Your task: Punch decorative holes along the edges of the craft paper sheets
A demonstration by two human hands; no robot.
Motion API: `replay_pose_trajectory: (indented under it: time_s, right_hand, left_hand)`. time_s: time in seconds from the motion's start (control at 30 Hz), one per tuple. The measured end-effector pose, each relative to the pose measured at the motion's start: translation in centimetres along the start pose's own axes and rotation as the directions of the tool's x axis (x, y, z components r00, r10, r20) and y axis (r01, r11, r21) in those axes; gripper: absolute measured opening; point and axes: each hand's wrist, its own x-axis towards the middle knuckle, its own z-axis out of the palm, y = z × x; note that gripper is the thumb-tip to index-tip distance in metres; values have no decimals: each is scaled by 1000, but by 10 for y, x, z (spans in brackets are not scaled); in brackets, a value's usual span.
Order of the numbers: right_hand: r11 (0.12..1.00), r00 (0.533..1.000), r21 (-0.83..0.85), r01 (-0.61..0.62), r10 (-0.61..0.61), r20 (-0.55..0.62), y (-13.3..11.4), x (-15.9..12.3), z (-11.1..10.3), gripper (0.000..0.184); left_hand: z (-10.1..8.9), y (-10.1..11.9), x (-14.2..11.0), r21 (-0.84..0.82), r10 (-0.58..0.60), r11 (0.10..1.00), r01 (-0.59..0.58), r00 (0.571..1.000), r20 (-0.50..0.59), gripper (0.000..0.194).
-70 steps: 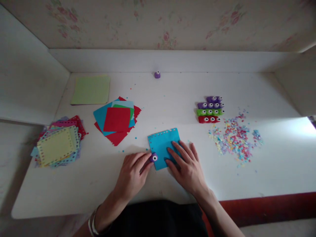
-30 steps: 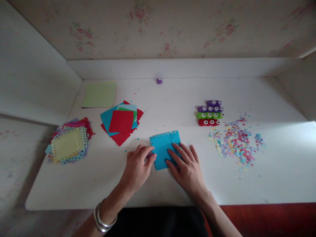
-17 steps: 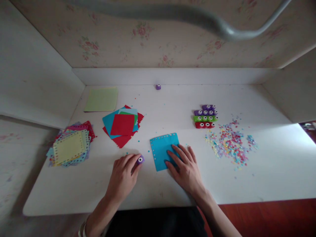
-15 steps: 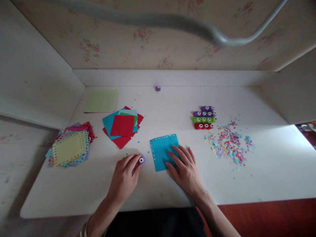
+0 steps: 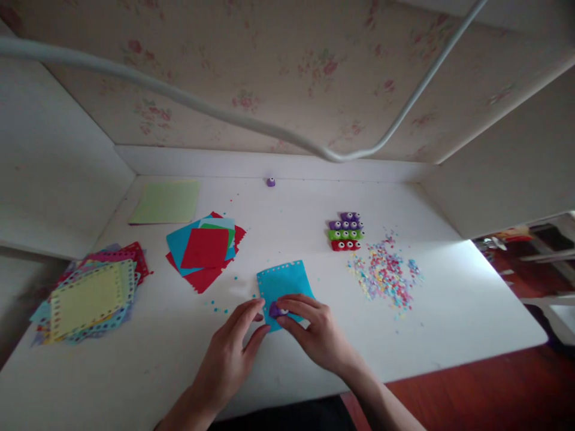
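Observation:
Between the thumb and fingers of my right hand (image 5: 317, 329) is a small purple hole punch (image 5: 275, 310) with a round eye on it, held over the lower left part of a blue sheet (image 5: 287, 279). Punched holes run along the sheet's top and left edges. My left hand (image 5: 236, 341) is at the sheet's lower left corner, thumb and fingers apart and nothing between them. Whether its fingertips touch the paper, I cannot tell. A few blue paper dots (image 5: 215, 309) lie on the table beyond that hand.
Left are a stack of hole-edged sheets (image 5: 85, 299), a pale green pad (image 5: 165, 202) and a red and blue paper pile (image 5: 205, 248). Rows of eyed punches (image 5: 345, 234) and scattered confetti (image 5: 389, 269) lie right. Another purple punch (image 5: 271, 182) stands near the back. A cable (image 5: 215, 111) crosses above.
The purple punch has passed from my left hand to my right, over the blue sheet. My left hand has opened near the sheet's corner. More blue dots lie on the table; the view has shifted.

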Motion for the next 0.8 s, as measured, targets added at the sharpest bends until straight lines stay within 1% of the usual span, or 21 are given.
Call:
replay_pose_trajectory:
  time_s: [0.07,0.13,0.17,0.23,0.27,0.3,0.33,0.4,0.43,0.5,0.6,0.7,0.8]
  right_hand:
    - [999,995,7,-53,53,-90,10,11,-14,17]
    - [991,967,-1,-135,132,-219,24,29,-34,21]
    - [983,939,-4,-183,174,-295,32,39,-47,28]
    - [966,861,-29,-255,213,-461,50,62,-75,44]
    - [959,836,-59,-276,209,-508,58,74,-90,48]
    - [948,818,-109,-299,196,-541,65,86,-104,48]
    - [921,802,-193,-339,175,-571,71,97,-118,47]
    - [829,783,-372,-418,121,-610,81,116,-140,44]
    - [797,780,-420,-434,98,-618,85,124,-149,41]
    - [757,782,-482,-440,59,-621,93,137,-159,35]
    - [720,782,-527,-451,35,-622,108,147,-163,31]
    - [681,784,-552,-481,52,-619,121,149,-163,30]
    - [651,797,-577,-493,71,-600,129,148,-164,28]
  left_hand:
    - [1,-3,-3,-17,-21,1000,21,1000,16,31]
    - [3,-8,-7,-13,-27,1000,28,999,17,26]
    - [4,-11,-9,-8,-29,1000,29,1000,10,25]
    - [7,-15,-12,13,-27,1000,27,1000,-12,23]
    - [9,-17,-13,24,-18,1000,19,1000,-21,22]
    - [10,-19,-14,36,-7,999,8,1000,-29,22]
    - [11,-20,-13,47,8,999,-6,999,-35,22]
    - [13,-20,-12,65,34,997,-32,999,-42,22]
    - [13,-20,-11,71,43,997,-40,998,-44,22]
    - [13,-19,-10,81,55,995,-51,997,-45,22]
    - [13,-20,-10,93,62,994,-57,997,-48,24]
    - [13,-21,-12,110,69,992,-64,996,-47,24]
    - [12,-20,-11,127,89,988,-82,994,-55,22]
